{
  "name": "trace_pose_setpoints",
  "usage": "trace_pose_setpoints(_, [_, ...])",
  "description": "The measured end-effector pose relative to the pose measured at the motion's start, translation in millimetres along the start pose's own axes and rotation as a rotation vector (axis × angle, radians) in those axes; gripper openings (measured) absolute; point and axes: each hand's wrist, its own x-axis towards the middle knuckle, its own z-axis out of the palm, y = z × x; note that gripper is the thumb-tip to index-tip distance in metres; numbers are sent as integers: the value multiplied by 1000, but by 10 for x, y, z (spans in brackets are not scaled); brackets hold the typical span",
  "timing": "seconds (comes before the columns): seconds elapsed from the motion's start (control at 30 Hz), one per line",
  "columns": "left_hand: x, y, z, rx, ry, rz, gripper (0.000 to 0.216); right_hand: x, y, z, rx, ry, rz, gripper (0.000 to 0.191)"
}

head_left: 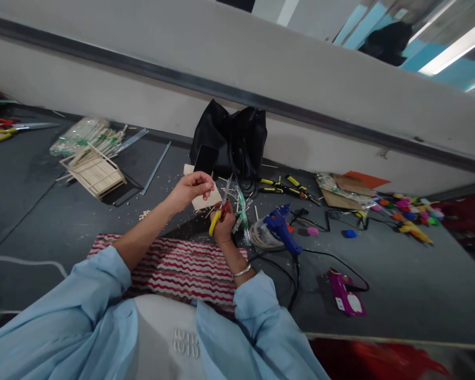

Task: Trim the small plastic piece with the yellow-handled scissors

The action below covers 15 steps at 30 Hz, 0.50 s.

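My right hand [224, 228] is wrapped round scissors [214, 221] with red and yellow handles, their blades pointing up and away from me. Just to the left, my left hand [192, 190] is raised with thumb and fingers pinched together; whatever may be between the fingertips is too small to make out. Behind and below the hands lies a pale flat sheet [206, 200], partly covered, with small stick pieces scattered around it. A dark phone [206, 159] leans by a black bag [211, 129]. Clear and green plastic wrapping [242, 211] lies right of the scissors.
A frame of thin sticks [93, 171] stands left, before a packet of sticks [81, 134]. A blue glue gun [283, 229] rests on a round container [261, 235], with trailing cables. Yellow-black pliers [275, 189] lie behind. A striped cloth [174, 269] covers the near edge.
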Motion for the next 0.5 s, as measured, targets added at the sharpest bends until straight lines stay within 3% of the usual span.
trace_pose_setpoints(0.2, [-78,104,108,-147,-7,-8,29,-8,-36,-17,-78,-40,-35,38])
trace_pose_setpoints(0.5, [-93,104,147,33,79,141,27,27,-48,-44,-262,-56,-68,33])
